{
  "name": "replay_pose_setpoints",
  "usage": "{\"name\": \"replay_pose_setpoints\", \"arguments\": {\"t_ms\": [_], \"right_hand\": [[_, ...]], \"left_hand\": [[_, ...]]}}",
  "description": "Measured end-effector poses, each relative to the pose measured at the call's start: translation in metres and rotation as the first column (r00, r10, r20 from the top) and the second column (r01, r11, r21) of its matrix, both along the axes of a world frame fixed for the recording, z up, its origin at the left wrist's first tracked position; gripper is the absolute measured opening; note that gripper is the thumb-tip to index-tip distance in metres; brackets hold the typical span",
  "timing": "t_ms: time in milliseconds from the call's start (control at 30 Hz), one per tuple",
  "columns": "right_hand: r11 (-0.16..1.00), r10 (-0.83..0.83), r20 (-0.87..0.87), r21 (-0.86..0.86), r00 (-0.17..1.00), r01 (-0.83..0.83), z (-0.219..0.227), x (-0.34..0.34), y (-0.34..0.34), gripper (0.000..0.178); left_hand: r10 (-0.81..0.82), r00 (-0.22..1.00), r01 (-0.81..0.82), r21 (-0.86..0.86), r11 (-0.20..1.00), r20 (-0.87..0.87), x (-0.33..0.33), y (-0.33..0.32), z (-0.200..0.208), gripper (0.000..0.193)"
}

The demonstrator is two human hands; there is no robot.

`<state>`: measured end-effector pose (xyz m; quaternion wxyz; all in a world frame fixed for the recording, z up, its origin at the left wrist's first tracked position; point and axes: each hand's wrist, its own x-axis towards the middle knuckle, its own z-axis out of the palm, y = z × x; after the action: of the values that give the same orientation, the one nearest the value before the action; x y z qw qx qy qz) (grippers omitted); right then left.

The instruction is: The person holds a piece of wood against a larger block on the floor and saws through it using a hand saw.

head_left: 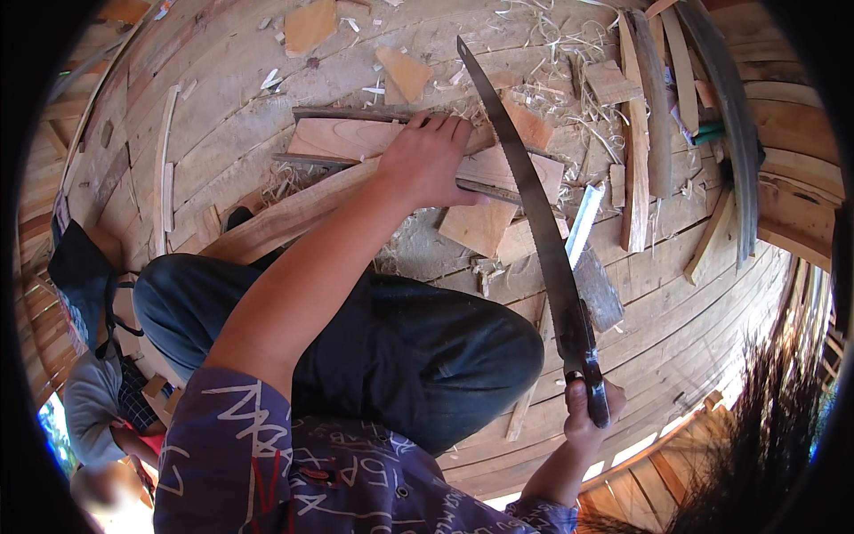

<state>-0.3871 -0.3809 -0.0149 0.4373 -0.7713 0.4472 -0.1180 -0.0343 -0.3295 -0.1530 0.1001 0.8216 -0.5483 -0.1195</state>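
Plainly, the right hand (589,411) holds a saw (537,214), left hand (429,162) atop boards (342,138).

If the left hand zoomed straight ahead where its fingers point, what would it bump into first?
Probably the saw blade: in the picture it crosses the line just beyond the left hand. The depth is unclear from this one view, though, so the hand might pass underneath instead.
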Motion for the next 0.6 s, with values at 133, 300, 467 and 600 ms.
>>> {"name": "replay_pose_setpoints", "arguments": {"t_ms": [133,300,467,600], "right_hand": [[1.0,0.016,-0.07,0.025,0.997,-0.014,0.014,0.008,-0.004,0.047],[0.998,0.047,-0.076,0.038,0.996,-0.044,0.021,0.0,0.011,0.051],[0.998,-0.019,-0.087,0.055,0.996,0.024,0.022,0.0,0.003,0.053],[0.998,0.003,-0.124,0.067,0.992,0.006,0.027,-0.006,0.0,0.054]], "left_hand": [[0.005,1.0,-0.005,-0.019,1.0,0.011,0.004,0.003,-0.006,0.093],[0.008,1.0,-0.009,-0.035,0.999,-0.017,0.001,0.001,-0.003,0.091],[0.013,0.999,-0.013,0.01,1.0,-0.039,0.001,-0.001,0.001,0.092],[0.011,1.0,-0.01,-0.058,0.998,0.015,0.001,0.002,-0.008,0.092]]}}
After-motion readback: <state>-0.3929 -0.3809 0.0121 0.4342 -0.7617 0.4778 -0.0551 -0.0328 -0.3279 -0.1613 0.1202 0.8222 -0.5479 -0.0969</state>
